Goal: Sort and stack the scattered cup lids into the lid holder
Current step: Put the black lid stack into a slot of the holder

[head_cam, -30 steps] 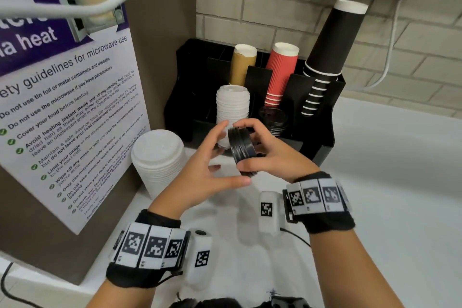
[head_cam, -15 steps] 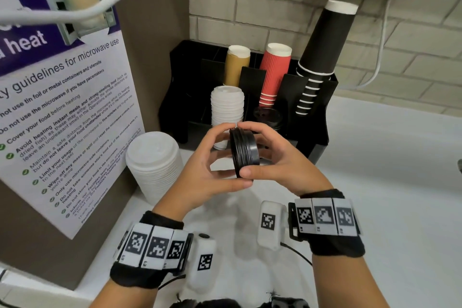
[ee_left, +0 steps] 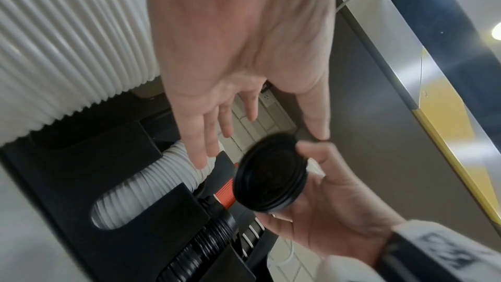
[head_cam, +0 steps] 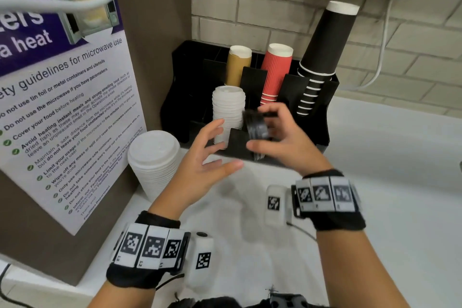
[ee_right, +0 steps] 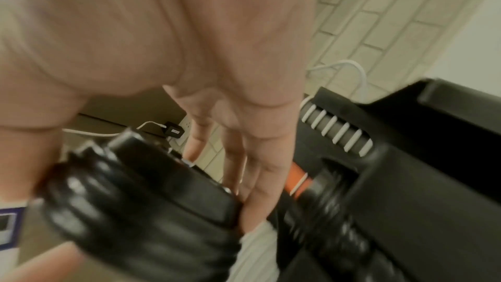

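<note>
Black lids [head_cam: 257, 130] motion-blurred; count unreadable.

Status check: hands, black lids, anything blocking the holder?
Right hand grips black lid stack. Left hand open, off it. Lid holder ahead, nothing blocking.

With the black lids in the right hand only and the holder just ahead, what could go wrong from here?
1. The right hand grips the small stack of black lids on edge between thumb and fingers; the open left hand no longer steadies it, so the stack may fan apart or drop.
2. The white lids in the lid holder stand close by; a brush could tip them.
</note>
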{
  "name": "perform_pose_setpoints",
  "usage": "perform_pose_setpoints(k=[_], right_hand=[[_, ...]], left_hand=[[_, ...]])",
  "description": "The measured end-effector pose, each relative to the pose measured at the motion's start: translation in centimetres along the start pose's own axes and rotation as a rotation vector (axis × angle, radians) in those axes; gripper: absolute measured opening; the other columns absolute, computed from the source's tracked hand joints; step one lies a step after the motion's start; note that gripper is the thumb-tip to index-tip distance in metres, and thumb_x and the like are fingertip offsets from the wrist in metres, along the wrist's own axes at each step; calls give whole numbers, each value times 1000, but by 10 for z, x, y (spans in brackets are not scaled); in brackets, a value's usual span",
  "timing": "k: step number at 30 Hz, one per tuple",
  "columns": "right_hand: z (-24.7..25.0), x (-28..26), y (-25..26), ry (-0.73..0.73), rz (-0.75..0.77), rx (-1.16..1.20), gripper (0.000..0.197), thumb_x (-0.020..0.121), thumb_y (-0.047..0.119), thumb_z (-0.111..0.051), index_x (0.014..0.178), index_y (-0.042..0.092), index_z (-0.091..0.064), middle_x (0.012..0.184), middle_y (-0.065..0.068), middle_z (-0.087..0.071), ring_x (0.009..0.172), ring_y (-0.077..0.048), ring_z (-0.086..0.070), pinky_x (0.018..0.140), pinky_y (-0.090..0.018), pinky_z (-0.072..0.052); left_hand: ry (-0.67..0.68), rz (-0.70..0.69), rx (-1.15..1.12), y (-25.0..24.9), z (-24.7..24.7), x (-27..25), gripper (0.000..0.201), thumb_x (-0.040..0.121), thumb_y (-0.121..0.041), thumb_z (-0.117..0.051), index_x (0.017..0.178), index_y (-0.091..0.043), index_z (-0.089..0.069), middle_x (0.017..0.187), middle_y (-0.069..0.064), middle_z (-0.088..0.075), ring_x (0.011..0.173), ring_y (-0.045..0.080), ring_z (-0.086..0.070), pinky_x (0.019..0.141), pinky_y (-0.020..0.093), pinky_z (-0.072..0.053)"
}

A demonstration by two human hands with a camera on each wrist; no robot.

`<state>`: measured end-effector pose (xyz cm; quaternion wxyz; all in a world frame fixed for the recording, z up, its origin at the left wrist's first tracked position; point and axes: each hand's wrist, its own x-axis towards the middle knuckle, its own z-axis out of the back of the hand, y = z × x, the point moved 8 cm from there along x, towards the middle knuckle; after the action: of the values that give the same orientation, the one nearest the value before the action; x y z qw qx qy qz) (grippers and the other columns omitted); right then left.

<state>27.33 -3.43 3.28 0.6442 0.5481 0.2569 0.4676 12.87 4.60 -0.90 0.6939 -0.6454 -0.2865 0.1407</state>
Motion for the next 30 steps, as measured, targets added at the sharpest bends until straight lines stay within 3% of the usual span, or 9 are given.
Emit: perform_pose_setpoints(k=[2,3,5,8,11,15,20,27,30], right_hand=[[27,22,4,-100,19,-92,57,71,9,-81,112,32,-50,116,-4,-58,96,-15,-64,68,-30,-57],[41,34,5,-141,28,-189,55,71,12,-81,114,31,-52,118,-6,-58,100,-19,-63,73,-36,-58],[61,57,3,-164,17,-432,56,72,19,-80,121,25,-54,122,-9,-57,110,-22,-59,96,-41,-50],[69,84,-9,-57,-65,-700,60,75,27,-78,130,24,-55,128,-9,-54,120,-23,-52,107,-36,-39],[64,96,-22,62,-112,-887,62,79,31,-75,136,27,-51,131,-12,-49,124,-25,-47,106,-28,-34],[56,104,-32,166,-138,-1010,66,83,37,-71,142,30,-44,132,-13,-47,126,-29,-44,109,-42,-34],[45,99,-42,232,-149,-1080,64,87,37,-65,145,31,-38,141,-13,-41,133,-32,-35,112,-48,-27],[38,77,-41,53,-38,-1082,74,77,28,-76,142,23,-42,132,-11,-42,123,-31,-36,105,-48,-36],[34,69,-37,-22,33,-1099,68,74,18,-78,135,17,-49,128,-11,-45,116,-31,-41,99,-47,-40]], left_hand=[[-46,-8,16,-2,6,-1,67,69,-39,-73,130,-46,-46,139,-16,-46,121,-1,-54,86,17,-51],[-62,-9,28,-1,8,-2,62,71,-38,-72,128,-43,-49,137,-16,-48,119,-1,-55,83,15,-50],[-83,-1,58,1,12,-3,54,77,-32,-73,127,-39,-52,135,-17,-50,117,-2,-56,81,15,-51],[-90,0,82,2,14,-4,46,84,-18,-73,123,-36,-56,134,-14,-52,114,-3,-57,78,15,-50],[-89,5,86,3,14,-5,44,85,-17,-73,121,-36,-57,133,-12,-53,112,-4,-57,77,14,-50],[-91,12,89,3,14,-7,43,85,-17,-73,122,-33,-58,131,-11,-53,112,-4,-57,76,13,-49],[-88,18,103,3,11,-6,42,85,-17,-72,122,-32,-59,130,-11,-53,112,-4,-57,75,12,-49],[-86,19,125,4,12,-7,39,86,-20,-72,120,-35,-59,130,-16,-52,112,-4,-56,77,13,-50],[-88,17,126,4,12,-6,39,86,-20,-72,119,-36,-59,129,-16,-52,113,-3,-57,77,13,-49]])
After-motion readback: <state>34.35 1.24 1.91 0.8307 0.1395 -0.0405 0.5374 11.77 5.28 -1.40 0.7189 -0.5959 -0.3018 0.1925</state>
